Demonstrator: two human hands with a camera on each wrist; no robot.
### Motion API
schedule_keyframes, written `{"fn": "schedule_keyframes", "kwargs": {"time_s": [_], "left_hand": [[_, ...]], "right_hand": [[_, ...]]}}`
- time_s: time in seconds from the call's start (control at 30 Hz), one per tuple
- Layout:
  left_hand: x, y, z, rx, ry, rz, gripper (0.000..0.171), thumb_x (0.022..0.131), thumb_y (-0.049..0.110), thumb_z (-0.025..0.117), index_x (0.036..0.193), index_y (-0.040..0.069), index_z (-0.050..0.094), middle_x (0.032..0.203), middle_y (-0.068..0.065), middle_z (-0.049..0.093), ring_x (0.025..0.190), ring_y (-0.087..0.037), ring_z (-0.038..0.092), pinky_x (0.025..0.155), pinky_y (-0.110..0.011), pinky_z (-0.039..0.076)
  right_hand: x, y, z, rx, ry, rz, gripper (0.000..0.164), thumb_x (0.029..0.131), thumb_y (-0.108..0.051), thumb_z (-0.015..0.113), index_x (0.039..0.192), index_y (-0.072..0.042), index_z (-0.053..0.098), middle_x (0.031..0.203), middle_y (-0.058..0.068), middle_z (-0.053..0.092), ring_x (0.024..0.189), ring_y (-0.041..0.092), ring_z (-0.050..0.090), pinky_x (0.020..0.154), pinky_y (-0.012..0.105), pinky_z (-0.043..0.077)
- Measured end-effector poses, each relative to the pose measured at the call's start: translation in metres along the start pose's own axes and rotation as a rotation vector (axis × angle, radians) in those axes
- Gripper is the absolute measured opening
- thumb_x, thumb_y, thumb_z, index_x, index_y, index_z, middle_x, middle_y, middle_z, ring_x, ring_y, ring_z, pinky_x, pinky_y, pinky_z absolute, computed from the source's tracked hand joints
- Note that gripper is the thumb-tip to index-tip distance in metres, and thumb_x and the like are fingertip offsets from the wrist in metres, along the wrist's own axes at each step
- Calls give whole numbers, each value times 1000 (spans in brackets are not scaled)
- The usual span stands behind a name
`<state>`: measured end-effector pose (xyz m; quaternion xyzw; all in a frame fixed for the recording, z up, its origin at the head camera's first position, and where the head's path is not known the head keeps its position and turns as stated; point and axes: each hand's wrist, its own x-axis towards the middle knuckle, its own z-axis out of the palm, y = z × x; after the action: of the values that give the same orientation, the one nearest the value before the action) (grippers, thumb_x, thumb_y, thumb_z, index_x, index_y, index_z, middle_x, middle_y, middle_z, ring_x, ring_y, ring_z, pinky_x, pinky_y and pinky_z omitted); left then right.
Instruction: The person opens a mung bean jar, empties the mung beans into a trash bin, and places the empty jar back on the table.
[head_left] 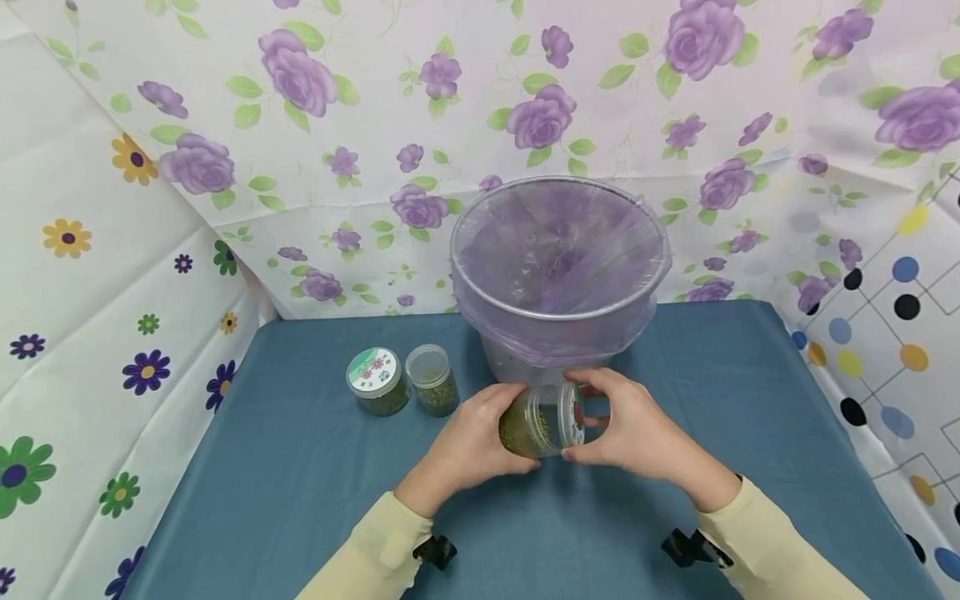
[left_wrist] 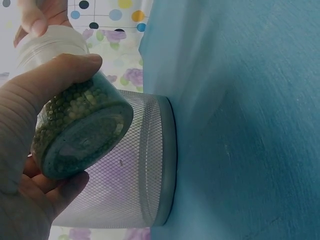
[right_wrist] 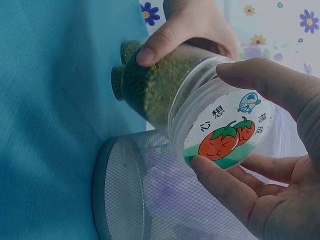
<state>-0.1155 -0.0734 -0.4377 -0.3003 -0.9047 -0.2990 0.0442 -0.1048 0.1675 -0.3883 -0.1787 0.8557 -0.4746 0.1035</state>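
Note:
Between both hands a clear plastic jar [head_left: 528, 423] of small green beans lies tilted on its side, its base toward the left. My left hand [head_left: 476, 433] grips the jar's body; in the left wrist view the beans [left_wrist: 75, 107] show through the wall near the base. My right hand [head_left: 630, 425] holds the screw lid [right_wrist: 227, 127] by its rim, thumb and fingers spread around it. A label with two red cartoon fruits covers the lid's top. In the head view the lid sits at the jar's mouth.
Behind the hands stands a mesh bin [head_left: 558, 333] lined with a purple plastic bag [head_left: 558, 242]. To the left are a lidded jar [head_left: 378, 382] with a floral label and a smaller clear jar [head_left: 432, 381], both on the blue cloth [head_left: 315, 492]. Patterned sheets hang around the table.

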Motion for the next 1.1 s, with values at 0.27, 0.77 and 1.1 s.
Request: {"fn": "schedule_keyframes", "kwargs": {"time_s": [0.27, 0.77, 1.1], "left_hand": [[-4, -6, -3, -8, 8, -36, 91, 61, 49, 83, 138, 20, 44, 134, 4, 50, 115, -12, 54, 91, -32, 51], [-10, -16, -13, -75, 103, -86, 89, 59, 47, 85, 136, 28, 44, 131, 9, 52, 116, -8, 53, 91, -31, 51], [-10, -18, -15, -88, 83, -111, 91, 60, 47, 84, 138, 25, 43, 133, 7, 51, 118, -10, 52, 94, -32, 50]], "right_hand": [[-5, 9, -11, 28, 15, 22, 87, 60, -29, 88, 135, -23, 43, 132, -3, 43, 118, 24, 49, 82, 27, 56], [-17, 28, -69, -104, 185, 104, 97, 64, -26, 86, 145, -17, 33, 136, 14, 38, 119, 33, 48, 78, 32, 57], [-15, 69, -101, -215, 397, 317, 98, 65, -45, 82, 145, -13, 35, 138, 22, 44, 120, 42, 45, 74, 48, 52]]}}
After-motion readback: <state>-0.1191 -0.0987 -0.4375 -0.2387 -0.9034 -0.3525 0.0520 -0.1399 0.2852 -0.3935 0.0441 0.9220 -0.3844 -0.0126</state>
